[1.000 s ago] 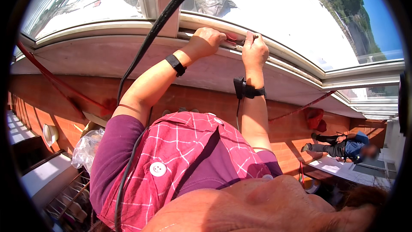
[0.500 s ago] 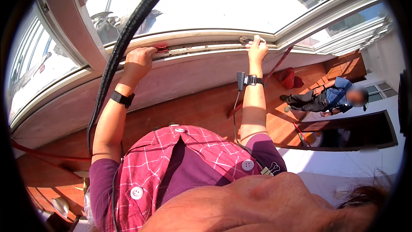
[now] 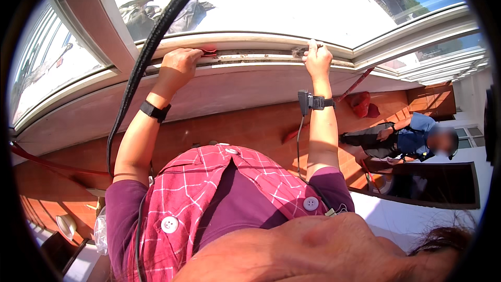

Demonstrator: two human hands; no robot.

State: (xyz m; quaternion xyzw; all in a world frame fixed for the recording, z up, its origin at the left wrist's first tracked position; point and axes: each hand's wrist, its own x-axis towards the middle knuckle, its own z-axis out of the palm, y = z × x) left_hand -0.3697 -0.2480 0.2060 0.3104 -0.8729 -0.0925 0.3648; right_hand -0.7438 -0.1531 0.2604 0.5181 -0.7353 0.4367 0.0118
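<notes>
My left hand [image 3: 178, 65] is closed on a small red object [image 3: 209, 53], perhaps a tool or cloth, at the left part of the window's sliding track [image 3: 250, 55], which has dark dirt along it. Farther right along the track, my right hand [image 3: 317, 61] grips a small tool with a greyish, brush-like end [image 3: 298, 52], held at the track. The white window frame [image 3: 376, 39] runs just beyond both hands. A thick black cable [image 3: 141, 65] crosses the view left of my left hand.
Red hoses or poles [image 3: 62, 168] run by the low wall. A red bucket-like object [image 3: 361, 103] sits on the tiled floor at right. A person in blue [image 3: 417, 136] stands further right, near a dark doorway [image 3: 428, 188]. A plastic bag [image 3: 102, 230] is at lower left.
My hands have moved apart along the track, the right one rightward with its tool, the left one leftward with the red object. The view has shifted, showing more of the person at right.
</notes>
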